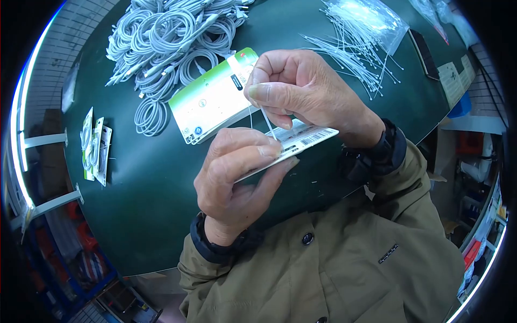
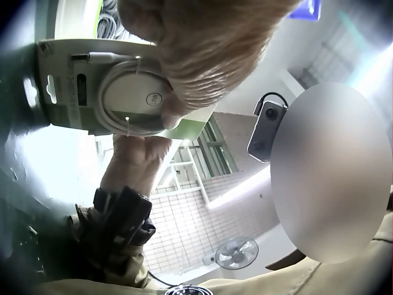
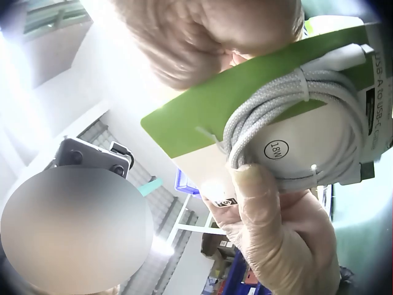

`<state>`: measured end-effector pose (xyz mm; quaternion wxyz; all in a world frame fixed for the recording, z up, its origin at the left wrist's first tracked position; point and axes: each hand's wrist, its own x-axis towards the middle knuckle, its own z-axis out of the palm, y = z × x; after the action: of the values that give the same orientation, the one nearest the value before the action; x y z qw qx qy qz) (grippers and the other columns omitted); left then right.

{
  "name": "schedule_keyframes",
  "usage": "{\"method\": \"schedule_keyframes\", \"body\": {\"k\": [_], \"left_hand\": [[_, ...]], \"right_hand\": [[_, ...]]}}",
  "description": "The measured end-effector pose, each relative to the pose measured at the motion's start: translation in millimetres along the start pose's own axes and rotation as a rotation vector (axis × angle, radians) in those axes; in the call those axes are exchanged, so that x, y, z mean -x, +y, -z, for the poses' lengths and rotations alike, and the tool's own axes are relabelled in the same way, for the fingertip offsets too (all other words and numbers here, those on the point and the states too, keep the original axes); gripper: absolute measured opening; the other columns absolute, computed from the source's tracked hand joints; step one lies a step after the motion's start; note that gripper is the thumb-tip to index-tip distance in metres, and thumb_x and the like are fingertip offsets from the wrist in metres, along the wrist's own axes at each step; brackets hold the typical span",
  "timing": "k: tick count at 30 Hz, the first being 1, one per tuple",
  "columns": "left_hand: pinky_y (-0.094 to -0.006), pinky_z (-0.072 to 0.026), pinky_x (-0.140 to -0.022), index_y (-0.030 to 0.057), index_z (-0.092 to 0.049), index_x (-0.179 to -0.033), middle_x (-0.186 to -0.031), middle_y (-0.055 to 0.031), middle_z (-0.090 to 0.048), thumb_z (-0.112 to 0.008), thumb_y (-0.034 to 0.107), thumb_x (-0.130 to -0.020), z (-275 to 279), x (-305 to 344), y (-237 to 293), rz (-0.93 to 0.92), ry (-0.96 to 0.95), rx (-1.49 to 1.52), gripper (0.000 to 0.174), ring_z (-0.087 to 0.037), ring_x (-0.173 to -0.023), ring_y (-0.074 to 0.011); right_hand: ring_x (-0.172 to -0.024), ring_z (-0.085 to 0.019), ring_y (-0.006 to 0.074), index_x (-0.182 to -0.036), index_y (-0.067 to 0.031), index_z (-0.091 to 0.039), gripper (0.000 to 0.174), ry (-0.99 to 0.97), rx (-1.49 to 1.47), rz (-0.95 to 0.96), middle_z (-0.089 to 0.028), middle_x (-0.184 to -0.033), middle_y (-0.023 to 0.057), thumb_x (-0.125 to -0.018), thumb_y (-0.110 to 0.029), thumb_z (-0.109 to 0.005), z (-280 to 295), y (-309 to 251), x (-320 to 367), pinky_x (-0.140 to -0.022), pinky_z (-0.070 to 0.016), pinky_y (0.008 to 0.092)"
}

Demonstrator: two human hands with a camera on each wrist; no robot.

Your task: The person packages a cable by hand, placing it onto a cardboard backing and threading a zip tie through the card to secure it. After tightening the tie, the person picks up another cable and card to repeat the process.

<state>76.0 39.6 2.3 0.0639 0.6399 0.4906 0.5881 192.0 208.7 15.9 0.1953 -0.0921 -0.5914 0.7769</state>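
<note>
My left hand (image 1: 237,172) holds a green-and-white packaging card (image 1: 315,137), tilted, above the table. On the card's face, a coiled grey braided USB cable (image 3: 245,123) is fastened by white cable ties (image 3: 304,85); my left thumb (image 3: 255,190) presses on the coil. Close over the card's back, my right hand (image 1: 307,86) pinches a thin white cable tie (image 1: 268,123) between thumb and forefinger. The tie runs down to the card by my left fingertips. In the left wrist view the card's front (image 2: 64,101) shows the coil and a hang hole.
A stack of flat cards (image 1: 215,97) lies just beyond my hands. Behind it is a big heap of coiled grey cables (image 1: 172,32). Loose white cable ties (image 1: 355,59) spill from a clear bag (image 1: 385,21) at back right. Several carded cables (image 1: 96,148) lie at left.
</note>
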Motion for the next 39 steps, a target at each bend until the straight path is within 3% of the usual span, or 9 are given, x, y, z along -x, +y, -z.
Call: {"method": "schedule_keyframes", "body": {"k": [12,19,24,25,26,28,31,34,39], "left_hand": [[-0.0354,-0.0626,-0.087,0.0043,-0.054,-0.119,-0.106,-0.0174,-0.071,-0.089,-0.006,-0.083,-4,4,-7,0.063,0.062,0.111,0.051,-0.073,-0.097,-0.0220],[-0.0337,-0.0602,-0.085,0.0034,-0.057,-0.112,-0.103,-0.0145,-0.071,-0.091,-0.007,-0.079,-3,0,-4,0.184,0.085,0.231,0.048,-0.072,-0.096,-0.0218],[-0.0359,-0.0610,-0.079,0.0025,-0.064,-0.115,-0.099,-0.0146,-0.075,-0.091,-0.007,-0.077,-15,-1,-2,-0.067,-0.085,0.014,0.047,-0.075,-0.091,-0.0260],[-0.0369,-0.0616,-0.081,0.0028,-0.062,-0.118,-0.099,-0.0156,-0.075,-0.090,-0.008,-0.078,-16,-1,-3,-0.154,-0.137,-0.063,0.050,-0.075,-0.092,-0.0268],[-0.0381,-0.0620,-0.080,0.0020,-0.063,-0.118,-0.095,-0.0166,-0.075,-0.090,-0.009,-0.078,-17,-1,-2,-0.159,-0.112,-0.088,0.050,-0.076,-0.091,-0.0291],[-0.0373,-0.0627,-0.082,0.0010,-0.059,-0.123,-0.103,-0.0169,-0.074,-0.089,-0.010,-0.079,-11,-4,3,-0.103,-0.012,-0.054,0.054,-0.076,-0.095,-0.0269],[-0.0334,-0.0638,-0.087,0.0001,-0.048,-0.141,-0.120,-0.0160,-0.069,-0.087,-0.010,-0.080,3,-10,4,0.086,0.225,0.104,0.074,-0.074,-0.105,-0.0230],[-0.0317,-0.0630,-0.087,-0.0030,-0.050,-0.141,-0.117,-0.0175,-0.071,-0.088,-0.009,-0.080,12,-34,13,0.388,0.420,0.165,0.073,-0.075,-0.101,-0.0231],[-0.0348,-0.0631,-0.094,-0.0044,-0.041,-0.151,-0.125,-0.0198,-0.067,-0.081,-0.008,-0.088,15,-33,-5,0.533,0.418,0.387,0.074,-0.073,-0.111,-0.0238]], "right_hand": [[-0.065,-0.060,0.0070,-0.098,0.0005,-0.066,0.019,0.094,0.019,0.079,-0.064,-0.077,0.0012,-0.106,-0.017,-0.070,-2,-1,4,-0.058,-0.0476,0.0214],[-0.068,-0.061,0.0074,-0.106,0.0033,-0.066,0.021,0.096,-0.017,0.141,-0.066,-0.082,0.0025,-0.108,-0.017,-0.068,7,11,-6,-0.061,-0.0515,0.0219],[-0.068,-0.061,0.0067,-0.105,0.0020,-0.067,0.022,0.105,0.004,0.109,-0.065,-0.080,0.0020,-0.108,-0.020,-0.068,18,18,-10,-0.063,-0.0520,0.0216],[-0.069,-0.051,0.0058,-0.103,-0.0019,-0.061,0.018,0.110,-0.011,0.084,-0.057,-0.084,0.0007,-0.109,-0.018,-0.067,15,14,-9,-0.060,-0.0430,0.0218],[-0.069,-0.051,0.0058,-0.103,-0.0022,-0.061,0.017,0.153,-0.027,0.098,-0.057,-0.084,0.0010,-0.109,-0.017,-0.067,15,13,-8,-0.060,-0.0429,0.0219],[-0.070,-0.051,0.0060,-0.104,-0.0027,-0.061,0.016,0.225,-0.051,0.130,-0.058,-0.086,0.0018,-0.110,-0.017,-0.065,17,10,-10,-0.060,-0.0426,0.0219],[-0.077,-0.063,0.0090,-0.115,-0.0006,-0.065,0.021,0.228,-0.185,0.210,-0.069,-0.096,0.0051,-0.109,-0.021,-0.067,20,2,-8,-0.069,-0.0533,0.0234],[-0.095,-0.065,0.0092,-0.126,0.0018,-0.063,0.029,0.106,-0.040,0.187,-0.071,-0.108,0.0080,-0.107,-0.020,-0.068,9,-8,-2,-0.079,-0.0558,0.0260],[-0.098,-0.069,0.0125,-0.128,0.0050,-0.064,0.037,0.062,0.273,0.185,-0.074,-0.109,0.0098,-0.102,-0.019,-0.073,-15,12,4,-0.084,-0.0580,0.0302]]}}
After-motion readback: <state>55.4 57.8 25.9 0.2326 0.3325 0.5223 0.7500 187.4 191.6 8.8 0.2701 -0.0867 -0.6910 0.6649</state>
